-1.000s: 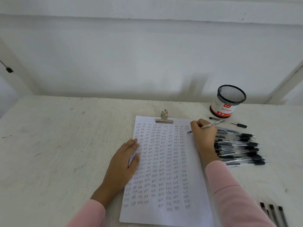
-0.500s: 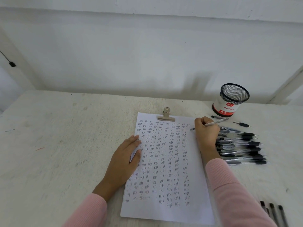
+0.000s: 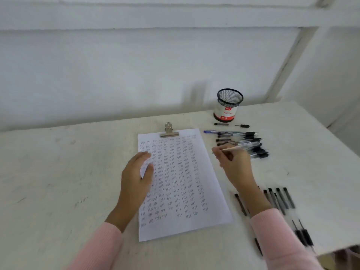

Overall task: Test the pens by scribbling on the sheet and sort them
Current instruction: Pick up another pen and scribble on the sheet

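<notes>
Wall: a white-painted wall [image 3: 116, 71] rose from the table's far edge, its surface uneven.
Band: a white horizontal ledge [image 3: 155, 18] ran across the wall near the top.
Beam: a white slanted beam [image 3: 290, 59] came down toward the table's far right corner.
Table: the table [image 3: 58, 172] was white, scuffed and flecked with grey marks.
Past the right edge: a dark patch [image 3: 344, 256], too blurred to tell.
Light: soft and even; a faint grey shadow [image 3: 194, 94] lay on the wall above the far edge.

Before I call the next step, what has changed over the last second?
The right hand has carried the pen off the top right corner of the sheet, to its right, near the pen pile. It still holds that pen. The left hand stays flat on the sheet; pile and mesh cup unmoved.
</notes>
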